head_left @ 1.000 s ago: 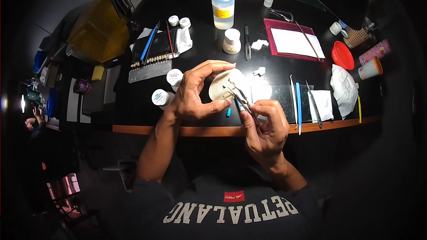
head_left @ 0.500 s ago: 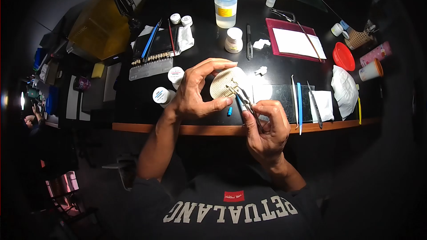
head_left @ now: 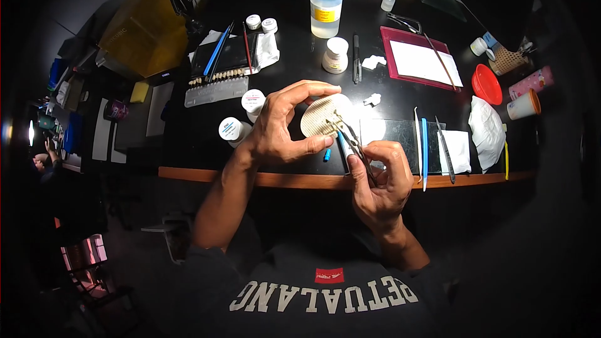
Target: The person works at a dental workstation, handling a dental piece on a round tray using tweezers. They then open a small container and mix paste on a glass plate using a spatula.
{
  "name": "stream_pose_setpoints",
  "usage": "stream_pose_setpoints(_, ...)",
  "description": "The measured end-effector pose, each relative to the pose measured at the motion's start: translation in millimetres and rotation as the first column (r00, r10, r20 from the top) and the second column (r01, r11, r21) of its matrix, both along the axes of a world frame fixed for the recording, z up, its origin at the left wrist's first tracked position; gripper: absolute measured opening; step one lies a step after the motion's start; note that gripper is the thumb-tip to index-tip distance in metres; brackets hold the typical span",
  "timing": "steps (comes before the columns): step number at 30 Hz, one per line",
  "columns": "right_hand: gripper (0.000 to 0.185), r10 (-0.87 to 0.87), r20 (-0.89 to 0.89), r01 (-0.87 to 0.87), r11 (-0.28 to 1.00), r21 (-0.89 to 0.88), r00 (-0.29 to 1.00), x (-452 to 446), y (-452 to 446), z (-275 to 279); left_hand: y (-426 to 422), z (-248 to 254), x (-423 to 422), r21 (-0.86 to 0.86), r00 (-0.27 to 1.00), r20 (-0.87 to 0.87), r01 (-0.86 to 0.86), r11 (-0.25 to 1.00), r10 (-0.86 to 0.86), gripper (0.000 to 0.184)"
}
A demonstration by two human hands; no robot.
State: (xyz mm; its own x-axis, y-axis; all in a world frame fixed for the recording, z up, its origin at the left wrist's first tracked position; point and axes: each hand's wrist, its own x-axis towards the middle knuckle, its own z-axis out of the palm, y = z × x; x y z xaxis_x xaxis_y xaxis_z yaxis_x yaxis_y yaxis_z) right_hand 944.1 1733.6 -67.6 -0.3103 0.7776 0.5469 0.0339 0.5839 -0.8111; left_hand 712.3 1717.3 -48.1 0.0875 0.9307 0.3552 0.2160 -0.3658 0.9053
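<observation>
Over the front of the table, my left hand (head_left: pixel 282 126) curls around a round, cream honeycomb tray (head_left: pixel 315 120), gripping it by its edge between thumb and fingers. Metal tweezers (head_left: pixel 355 143) are pinched in my right hand (head_left: pixel 385 178). Their tips reach the right part of the tray, at small pieces (head_left: pixel 335 120) too tiny to make out. Whether the tips grip one of them, I cannot tell. Behind the tweezers lies a blue pen-like stick, partly covered, and a small blue cap (head_left: pixel 327 155) rests below the tray.
White-lidded jars (head_left: pixel 230 129) stand left of my left hand, near a tooth shade guide (head_left: pixel 216 92). A bottle of liquid (head_left: pixel 326 12) rises behind. To the right are slim tools (head_left: pixel 424 153), crumpled tissue (head_left: pixel 487 134), a red bowl (head_left: pixel 485 84) and a red-framed pad (head_left: pixel 421 56).
The table and everything on it sit slightly farther right in view, as the camera has turned a little. Both hands keep their holds, and the tweezers stay at the tray.
</observation>
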Motion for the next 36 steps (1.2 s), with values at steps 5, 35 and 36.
stream_pose_setpoints(5,0.02,0.005,0.01,-0.005,1.0,0.0,1.0,1.5,1.4,-2.0,-0.9,0.6,0.7,-0.021,1.0,0.011,0.005,1.0,-0.005,0.074)
stream_pose_setpoints(35,0.016,0.155,-0.018,-0.154,0.957,-0.246,0.988,9.0,14.9,3.1,-1.0,-0.7,-0.6,0.008,0.999,-0.03,0.012,1.0,-0.012,0.071)
stream_pose_setpoints(36,0.015,0.168,-0.02,-0.166,0.94,-0.299,0.986,10.3,14.6,4.3,-1.1,-0.8,-0.6,0.011,1.0,-0.029,0.011,1.0,-0.011,0.071)
